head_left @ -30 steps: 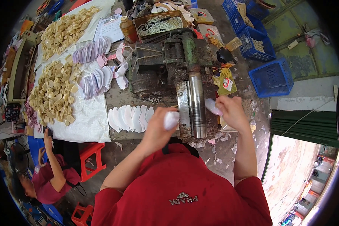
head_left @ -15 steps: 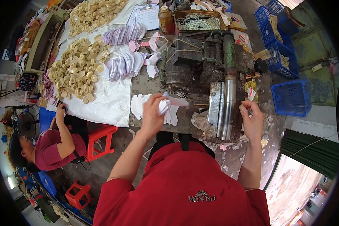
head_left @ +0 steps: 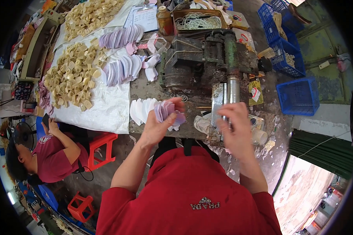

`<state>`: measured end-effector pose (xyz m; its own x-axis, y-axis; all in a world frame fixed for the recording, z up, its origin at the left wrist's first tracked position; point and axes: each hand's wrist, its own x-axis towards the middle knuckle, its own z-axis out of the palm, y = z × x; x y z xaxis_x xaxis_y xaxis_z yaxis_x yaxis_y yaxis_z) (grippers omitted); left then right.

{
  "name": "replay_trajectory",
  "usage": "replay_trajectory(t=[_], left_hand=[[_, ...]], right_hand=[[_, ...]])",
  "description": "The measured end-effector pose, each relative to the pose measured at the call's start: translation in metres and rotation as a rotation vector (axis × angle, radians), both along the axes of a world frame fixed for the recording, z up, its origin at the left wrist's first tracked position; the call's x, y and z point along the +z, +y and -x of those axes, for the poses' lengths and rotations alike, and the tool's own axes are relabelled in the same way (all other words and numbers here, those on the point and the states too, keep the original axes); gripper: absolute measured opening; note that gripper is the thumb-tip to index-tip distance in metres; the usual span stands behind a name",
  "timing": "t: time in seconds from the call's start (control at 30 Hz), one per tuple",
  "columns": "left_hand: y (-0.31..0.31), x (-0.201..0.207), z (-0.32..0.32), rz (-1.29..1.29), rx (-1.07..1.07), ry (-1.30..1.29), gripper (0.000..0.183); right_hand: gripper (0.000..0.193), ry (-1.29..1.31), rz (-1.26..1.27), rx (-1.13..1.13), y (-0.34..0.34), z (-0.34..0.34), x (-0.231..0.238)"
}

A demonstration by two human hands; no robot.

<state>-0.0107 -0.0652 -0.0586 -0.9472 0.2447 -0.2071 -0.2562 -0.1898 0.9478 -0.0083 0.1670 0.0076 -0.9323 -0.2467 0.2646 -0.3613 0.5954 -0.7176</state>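
Observation:
My left hand (head_left: pixel 153 128) is closed round a small stack of thin, curved lavender-and-white pieces (head_left: pixel 164 111), held above the front edge of the workbench. Just beyond and beside it, more white curved pieces (head_left: pixel 139 111) lie fanned out on the bench. My right hand (head_left: pixel 239 131) is over the near end of a shiny steel roller (head_left: pixel 233 90), its fingers bent and smeared by motion. Whether anything is in those fingers cannot be made out. The roller juts toward me from a dark, greasy machine (head_left: pixel 184 72), with a flat metal plate (head_left: pixel 218 96) along its left side.
Beige moulded pieces (head_left: pixel 72 76) are heaped on a white sheet (head_left: pixel 110 105) to the left, near rows of lavender pieces (head_left: pixel 121 70). A bottle (head_left: pixel 164 21) and a tray of string (head_left: pixel 202 21) stand behind. Blue crates (head_left: pixel 298 96) sit right; a seated person (head_left: pixel 59 150) is left.
My right hand has come left from beside the roller to over its near end. My left hand has turned, showing the stack more clearly. The whole view has shifted slightly.

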Motion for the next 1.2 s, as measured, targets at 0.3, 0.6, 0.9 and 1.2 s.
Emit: replay_trajectory(t=[0.3,0.6,0.9,1.2], left_hand=[[0.069,0.026,-0.008,-0.433,0.127,0.131,0.05],[0.048,0.017,0.002,0.106,0.11,-0.114,0.029],[0.095,0.018,-0.008,0.777,-0.276,0.429,0.044],[0.016,-0.025,-0.001,0.773,0.091,0.325,0.037]], right_hand=[[0.021,0.299,0.055,-0.105,-0.043,-0.006,-0.023],[0.004,-0.143,-0.053,-0.344,0.063,0.014,0.007],[0.003,-0.336,-0.33,-0.128,0.078,0.014,-0.029],[0.013,-0.114,0.01,-0.47,0.088,0.012,-0.044]])
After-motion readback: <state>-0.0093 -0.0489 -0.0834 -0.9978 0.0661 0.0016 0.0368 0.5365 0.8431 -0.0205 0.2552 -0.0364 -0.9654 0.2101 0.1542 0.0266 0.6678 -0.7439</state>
